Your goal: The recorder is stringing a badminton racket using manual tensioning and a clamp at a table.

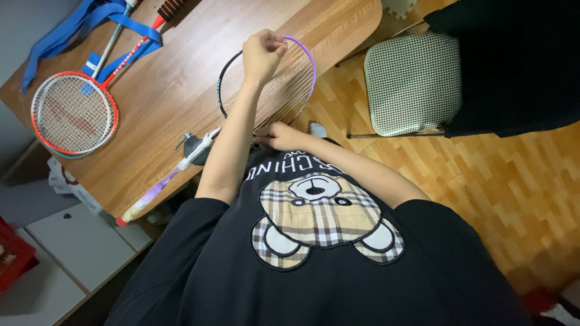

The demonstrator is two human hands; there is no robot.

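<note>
Left hand (263, 55) was raised forward on an extended forearm, fingers curled shut in a pinch; right hand (279, 136) sat low near the torso, elbow bent, fingers closed.

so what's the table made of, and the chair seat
The table looks like wood or a wood-look laminate: brown grain lines, smooth satin top. The chair seat looks like woven fabric over padding: fine black-and-white check, soft rounded corners.

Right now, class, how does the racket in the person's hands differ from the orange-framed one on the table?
The held racket has a black-and-purple frame; the orange racket is orange-red. The held one overhangs the table edge, gripped by both hands; the orange one lies flat, untouched. Both are strung badminton rackets.
</note>
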